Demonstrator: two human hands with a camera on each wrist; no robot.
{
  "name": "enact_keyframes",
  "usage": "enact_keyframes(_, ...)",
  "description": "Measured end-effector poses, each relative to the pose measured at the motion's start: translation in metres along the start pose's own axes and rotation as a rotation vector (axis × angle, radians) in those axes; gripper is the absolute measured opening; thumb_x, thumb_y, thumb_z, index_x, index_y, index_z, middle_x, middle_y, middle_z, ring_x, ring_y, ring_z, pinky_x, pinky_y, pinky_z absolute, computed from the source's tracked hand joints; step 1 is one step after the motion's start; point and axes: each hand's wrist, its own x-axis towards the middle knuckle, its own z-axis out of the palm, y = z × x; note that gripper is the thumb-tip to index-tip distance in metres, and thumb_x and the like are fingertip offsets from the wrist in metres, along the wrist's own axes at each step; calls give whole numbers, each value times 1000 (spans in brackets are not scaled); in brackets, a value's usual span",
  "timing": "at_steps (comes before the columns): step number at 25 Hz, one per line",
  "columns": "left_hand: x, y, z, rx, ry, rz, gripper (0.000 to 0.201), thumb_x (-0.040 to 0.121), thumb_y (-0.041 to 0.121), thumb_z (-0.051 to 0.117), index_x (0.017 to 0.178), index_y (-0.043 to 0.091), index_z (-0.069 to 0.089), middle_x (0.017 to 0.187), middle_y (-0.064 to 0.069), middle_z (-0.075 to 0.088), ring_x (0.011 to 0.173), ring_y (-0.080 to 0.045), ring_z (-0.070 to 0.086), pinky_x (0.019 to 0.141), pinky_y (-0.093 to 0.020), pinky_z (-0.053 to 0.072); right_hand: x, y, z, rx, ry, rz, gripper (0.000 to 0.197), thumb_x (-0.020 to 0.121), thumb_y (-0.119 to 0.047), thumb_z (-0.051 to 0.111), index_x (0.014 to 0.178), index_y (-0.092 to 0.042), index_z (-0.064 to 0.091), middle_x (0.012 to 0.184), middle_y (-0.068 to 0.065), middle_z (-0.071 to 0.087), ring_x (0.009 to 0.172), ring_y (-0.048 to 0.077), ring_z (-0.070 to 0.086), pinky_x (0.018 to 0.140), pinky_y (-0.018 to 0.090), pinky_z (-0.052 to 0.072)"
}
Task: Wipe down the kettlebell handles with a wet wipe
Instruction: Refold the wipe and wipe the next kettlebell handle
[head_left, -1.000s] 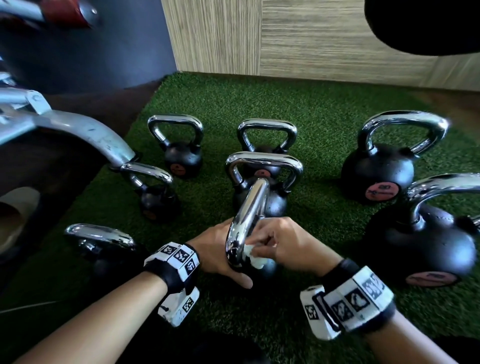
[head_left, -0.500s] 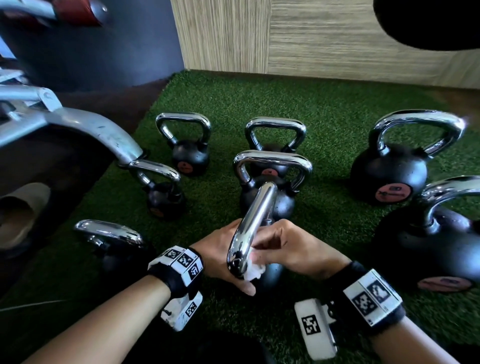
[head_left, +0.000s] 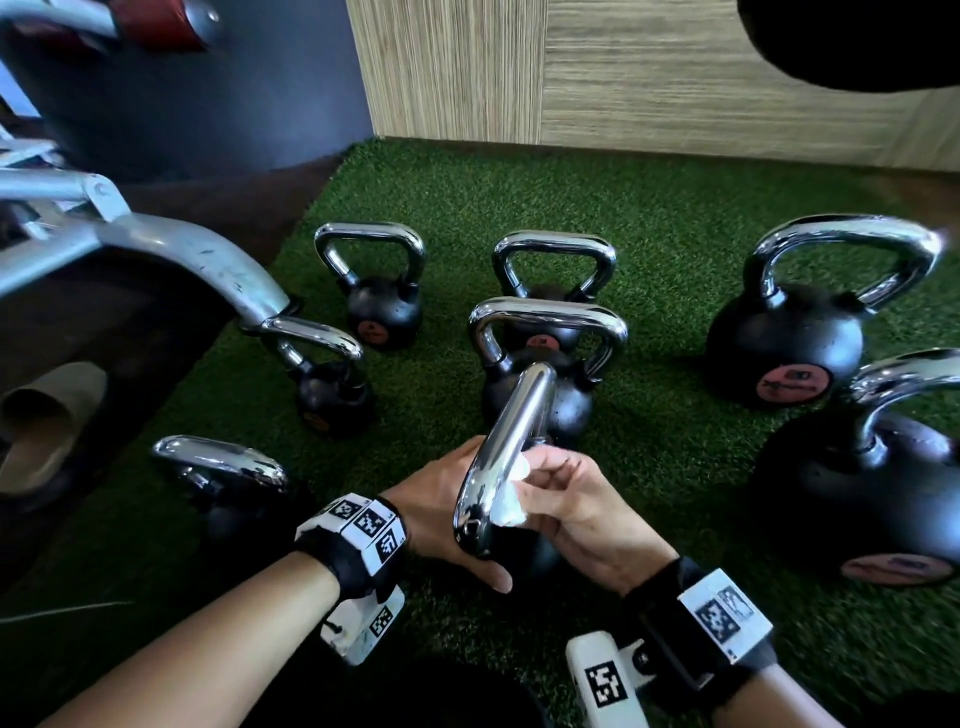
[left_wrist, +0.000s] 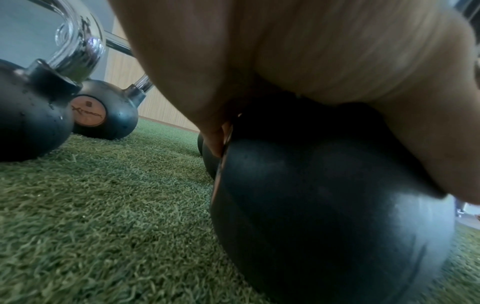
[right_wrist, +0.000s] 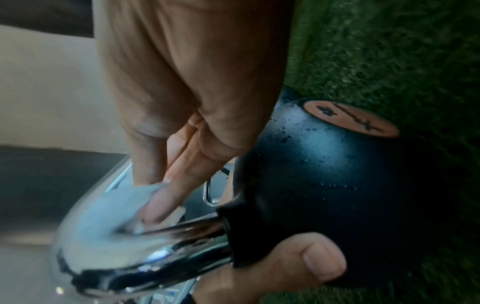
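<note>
A small black kettlebell (left_wrist: 324, 205) stands on the green turf right in front of me, its chrome handle (head_left: 511, 441) running away from me. My left hand (head_left: 441, 514) wraps over the ball, thumb (right_wrist: 311, 263) curled against its near side. My right hand (head_left: 566, 488) pinches a crumpled white wet wipe (head_left: 506, 506) and presses it on the near bend of the handle (right_wrist: 109, 236). In the right wrist view the fingertips (right_wrist: 155, 207) hold the wipe (right_wrist: 153, 189) flat to the chrome. The ball (right_wrist: 337, 185) carries an orange label.
Several more chrome-handled kettlebells stand around: one just behind (head_left: 545, 332), two at the back (head_left: 379, 291), two small ones on the left (head_left: 223, 467), two big ones on the right (head_left: 810, 322). A grey machine arm (head_left: 171, 249) and a beige slipper (head_left: 41, 426) lie left. A wooden wall (head_left: 623, 67) is behind.
My right hand has turned palm-up and slid the wipe slightly along the near bend of the handle. The left hand stays on the ball. My head has shifted a little.
</note>
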Motion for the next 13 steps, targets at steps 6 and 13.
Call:
enact_keyframes(6,-5,-1,0,-85,87,-70,93,49,48,99,122,49,41,131,17,46,132,-2,42,112,-11,28,13,1,2,-136,282,-341,29,63,18,81,76,-3,66,79,21,75,65,24,73,66,33,62)
enact_keyframes(13,-10,7,-4,-195,111,-83,111,50,28,103,137,35,33,144,8,43,137,-5,39,108,1,22,23,-9,6,-343,608,-533,26,69,16,82,71,-6,68,71,8,74,67,17,65,67,33,54)
